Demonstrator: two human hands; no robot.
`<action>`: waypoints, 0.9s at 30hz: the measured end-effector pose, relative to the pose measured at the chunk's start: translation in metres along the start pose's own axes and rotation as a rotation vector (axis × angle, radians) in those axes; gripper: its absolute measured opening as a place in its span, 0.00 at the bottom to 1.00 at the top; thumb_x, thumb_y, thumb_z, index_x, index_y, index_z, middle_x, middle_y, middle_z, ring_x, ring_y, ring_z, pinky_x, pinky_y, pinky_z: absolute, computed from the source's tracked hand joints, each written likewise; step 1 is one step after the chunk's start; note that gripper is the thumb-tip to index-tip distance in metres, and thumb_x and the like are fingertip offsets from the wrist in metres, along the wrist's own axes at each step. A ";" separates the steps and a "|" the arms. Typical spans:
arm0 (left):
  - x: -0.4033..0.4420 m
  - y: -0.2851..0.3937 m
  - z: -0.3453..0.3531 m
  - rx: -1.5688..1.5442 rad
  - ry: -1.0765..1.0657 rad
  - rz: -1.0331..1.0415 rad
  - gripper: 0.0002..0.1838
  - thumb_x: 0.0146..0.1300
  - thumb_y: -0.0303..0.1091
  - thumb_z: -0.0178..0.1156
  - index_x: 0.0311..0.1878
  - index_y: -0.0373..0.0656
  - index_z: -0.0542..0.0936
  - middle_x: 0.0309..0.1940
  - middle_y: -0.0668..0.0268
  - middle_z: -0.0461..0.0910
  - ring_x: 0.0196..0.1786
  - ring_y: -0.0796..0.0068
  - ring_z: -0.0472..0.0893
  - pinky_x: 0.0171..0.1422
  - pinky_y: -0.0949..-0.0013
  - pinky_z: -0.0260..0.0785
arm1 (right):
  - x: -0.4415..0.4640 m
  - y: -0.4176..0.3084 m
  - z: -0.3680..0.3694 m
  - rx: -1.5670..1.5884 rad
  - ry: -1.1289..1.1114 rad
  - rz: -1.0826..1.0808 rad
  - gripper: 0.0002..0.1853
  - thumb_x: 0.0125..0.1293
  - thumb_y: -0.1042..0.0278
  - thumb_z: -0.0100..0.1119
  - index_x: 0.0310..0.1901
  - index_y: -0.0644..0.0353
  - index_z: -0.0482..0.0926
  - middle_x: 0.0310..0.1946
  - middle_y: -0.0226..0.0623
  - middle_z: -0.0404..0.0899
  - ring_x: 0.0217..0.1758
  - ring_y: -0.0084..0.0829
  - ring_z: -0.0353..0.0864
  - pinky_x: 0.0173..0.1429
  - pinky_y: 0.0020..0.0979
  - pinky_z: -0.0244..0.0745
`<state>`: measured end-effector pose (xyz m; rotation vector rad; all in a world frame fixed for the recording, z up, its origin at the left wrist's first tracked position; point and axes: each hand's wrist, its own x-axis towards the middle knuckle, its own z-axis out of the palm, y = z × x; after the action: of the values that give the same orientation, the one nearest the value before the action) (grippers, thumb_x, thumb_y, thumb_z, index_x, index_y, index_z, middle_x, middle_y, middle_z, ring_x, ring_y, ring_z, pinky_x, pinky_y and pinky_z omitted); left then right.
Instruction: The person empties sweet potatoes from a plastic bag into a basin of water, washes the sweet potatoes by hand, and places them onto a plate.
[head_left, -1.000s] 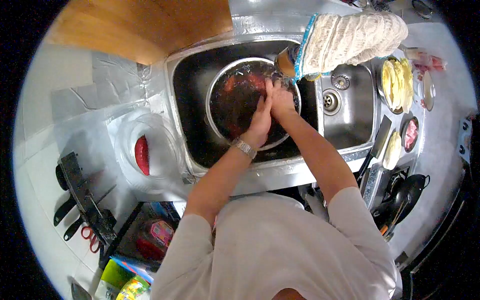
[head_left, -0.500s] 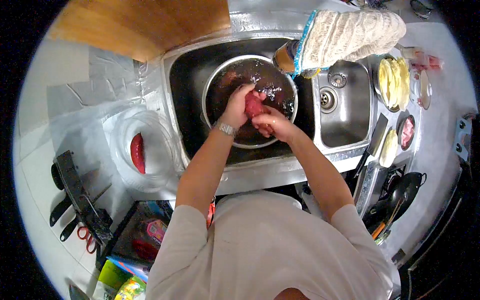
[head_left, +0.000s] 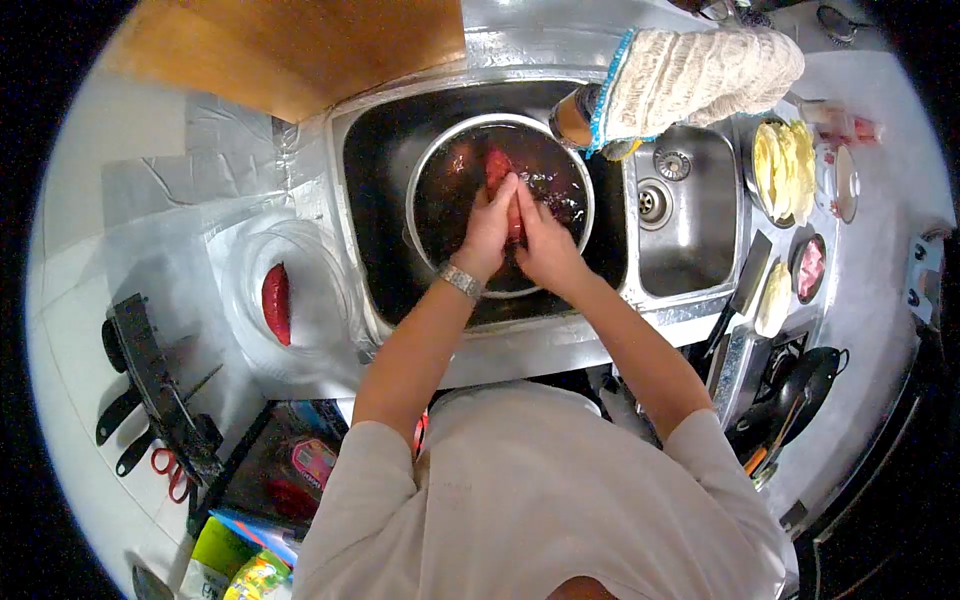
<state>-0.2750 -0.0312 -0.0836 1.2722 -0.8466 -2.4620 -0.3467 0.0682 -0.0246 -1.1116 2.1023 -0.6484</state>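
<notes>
A red sweet potato (head_left: 497, 164) lies between my two hands over a round metal basin (head_left: 411, 200) of dark, murky water. My left hand (head_left: 486, 235) is closed around it from the left, a metal watch on that wrist. Against its right side, my right hand (head_left: 548, 248) is closed too, the fingertips of both hands nearly meeting on top. Part of the sweet potato is covered by the fingers. A reddish patch shows in the water at the upper left; I cannot tell what it is. Another red sweet potato (head_left: 276, 304) rests in a clear bowl (head_left: 238, 318) left of the sink.
The basin stands in the large sink (head_left: 375, 165); a smaller sink (head_left: 690, 260) adjoins it. A cloth-covered faucet (head_left: 575, 118) reaches over the basin. Rightward are cabbage leaves (head_left: 785, 170), a cleaver (head_left: 752, 275), pink meat (head_left: 810, 268) and a wok (head_left: 805, 400). A knife rack (head_left: 160, 390) stands at left.
Both hands have turned and come closer together around the sweet potato, which now points away from me with its far end showing beyond my fingers.
</notes>
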 end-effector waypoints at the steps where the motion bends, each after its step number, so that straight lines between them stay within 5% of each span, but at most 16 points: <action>1: 0.004 0.004 -0.003 -0.035 -0.052 -0.009 0.30 0.66 0.48 0.63 0.64 0.40 0.68 0.52 0.60 0.77 0.53 0.68 0.78 0.57 0.65 0.72 | -0.004 0.004 -0.001 -0.005 0.000 -0.004 0.46 0.54 0.80 0.59 0.75 0.59 0.49 0.56 0.63 0.70 0.57 0.58 0.75 0.59 0.49 0.74; 2: 0.006 0.001 -0.006 0.042 0.034 0.049 0.26 0.64 0.42 0.65 0.59 0.39 0.70 0.43 0.62 0.80 0.44 0.73 0.80 0.48 0.68 0.75 | -0.008 0.013 -0.002 0.039 -0.025 -0.069 0.45 0.54 0.79 0.60 0.74 0.59 0.52 0.60 0.62 0.68 0.60 0.58 0.73 0.63 0.47 0.71; 4: -0.004 0.011 -0.008 0.159 0.000 0.030 0.25 0.63 0.41 0.66 0.58 0.39 0.71 0.42 0.62 0.80 0.43 0.73 0.80 0.48 0.68 0.75 | -0.009 0.032 -0.002 -0.011 0.090 -0.228 0.41 0.52 0.78 0.61 0.71 0.64 0.59 0.70 0.58 0.58 0.70 0.60 0.64 0.73 0.44 0.63; 7: -0.014 0.020 -0.010 0.426 -0.088 0.026 0.24 0.59 0.37 0.68 0.54 0.38 0.70 0.42 0.59 0.81 0.42 0.68 0.81 0.49 0.64 0.75 | 0.010 0.009 -0.033 -0.268 0.325 -0.326 0.38 0.51 0.81 0.60 0.68 0.64 0.64 0.69 0.53 0.62 0.73 0.52 0.60 0.75 0.43 0.58; 8: -0.007 0.011 -0.017 0.648 -0.194 0.233 0.25 0.58 0.37 0.69 0.54 0.39 0.70 0.43 0.56 0.81 0.43 0.62 0.82 0.51 0.62 0.75 | 0.022 0.009 -0.042 -0.445 0.297 -0.498 0.37 0.49 0.80 0.61 0.66 0.64 0.66 0.68 0.53 0.62 0.74 0.49 0.58 0.76 0.41 0.56; 9: -0.015 0.018 -0.009 0.862 -0.303 0.442 0.26 0.57 0.37 0.69 0.54 0.39 0.70 0.44 0.52 0.81 0.44 0.57 0.83 0.52 0.60 0.75 | 0.028 0.006 -0.047 -0.586 0.271 -0.597 0.30 0.48 0.76 0.62 0.58 0.64 0.72 0.63 0.53 0.70 0.69 0.50 0.67 0.70 0.41 0.66; 11: -0.032 0.036 0.000 1.095 -0.256 0.335 0.29 0.53 0.36 0.70 0.57 0.42 0.70 0.47 0.48 0.80 0.49 0.49 0.81 0.54 0.57 0.74 | 0.047 0.009 -0.050 -0.678 -0.261 -0.282 0.21 0.49 0.72 0.63 0.48 0.61 0.76 0.50 0.50 0.80 0.56 0.48 0.80 0.57 0.41 0.76; 12: -0.036 0.044 0.001 1.180 -0.299 0.392 0.31 0.53 0.36 0.71 0.58 0.41 0.70 0.49 0.50 0.79 0.51 0.51 0.81 0.56 0.58 0.73 | 0.053 0.012 -0.057 -0.663 -0.304 -0.357 0.18 0.49 0.65 0.67 0.42 0.60 0.75 0.38 0.46 0.84 0.42 0.47 0.85 0.45 0.44 0.79; 17: -0.041 0.075 0.000 1.331 -0.282 0.773 0.25 0.52 0.41 0.72 0.52 0.44 0.77 0.46 0.55 0.81 0.49 0.52 0.81 0.55 0.58 0.74 | 0.045 0.003 -0.072 -0.503 -0.330 -0.269 0.26 0.46 0.52 0.73 0.42 0.62 0.79 0.36 0.51 0.84 0.40 0.47 0.86 0.46 0.43 0.80; 18: -0.038 0.076 -0.005 1.348 -0.204 0.874 0.22 0.54 0.41 0.70 0.51 0.44 0.79 0.44 0.57 0.81 0.47 0.55 0.81 0.54 0.61 0.73 | 0.040 0.010 -0.069 -0.272 -0.301 -0.166 0.27 0.46 0.51 0.73 0.43 0.63 0.80 0.37 0.52 0.84 0.42 0.47 0.85 0.47 0.43 0.80; 21: -0.024 0.062 -0.006 0.547 -0.004 0.663 0.21 0.68 0.39 0.61 0.59 0.39 0.72 0.51 0.58 0.79 0.54 0.64 0.79 0.59 0.62 0.72 | 0.026 0.014 -0.056 0.078 -0.228 0.037 0.26 0.47 0.52 0.74 0.43 0.63 0.81 0.39 0.50 0.84 0.43 0.39 0.85 0.48 0.37 0.78; 22: -0.022 0.061 -0.004 0.044 -0.081 0.249 0.21 0.70 0.39 0.58 0.61 0.39 0.69 0.54 0.57 0.76 0.58 0.64 0.77 0.62 0.60 0.72 | 0.024 0.012 -0.051 0.358 -0.265 0.148 0.24 0.49 0.53 0.74 0.41 0.61 0.80 0.34 0.42 0.83 0.35 0.34 0.82 0.41 0.33 0.76; 23: -0.012 0.056 -0.004 -0.248 -0.260 0.104 0.19 0.69 0.37 0.60 0.59 0.40 0.71 0.51 0.57 0.78 0.56 0.62 0.79 0.62 0.58 0.73 | 0.025 0.009 -0.048 0.639 -0.298 0.257 0.21 0.50 0.54 0.74 0.40 0.59 0.80 0.28 0.34 0.81 0.28 0.28 0.79 0.33 0.30 0.73; 25: -0.016 0.053 0.018 -0.353 -0.210 0.071 0.14 0.68 0.35 0.59 0.53 0.41 0.74 0.43 0.59 0.79 0.50 0.63 0.81 0.59 0.57 0.75 | 0.023 0.013 -0.036 0.925 -0.562 0.399 0.18 0.52 0.55 0.73 0.37 0.52 0.75 0.16 0.17 0.65 0.14 0.15 0.58 0.18 0.22 0.48; 27: 0.000 0.039 0.008 -0.412 -0.207 0.064 0.08 0.67 0.33 0.60 0.45 0.42 0.75 0.36 0.61 0.79 0.42 0.65 0.81 0.53 0.57 0.76 | 0.026 0.022 -0.029 0.908 -0.578 0.375 0.18 0.55 0.64 0.70 0.43 0.57 0.72 0.19 0.26 0.69 0.16 0.21 0.68 0.18 0.26 0.57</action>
<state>-0.2833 -0.0589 -0.0567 0.8469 -0.3798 -2.5675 -0.3904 0.0604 -0.0288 -0.3103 1.2247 -0.8363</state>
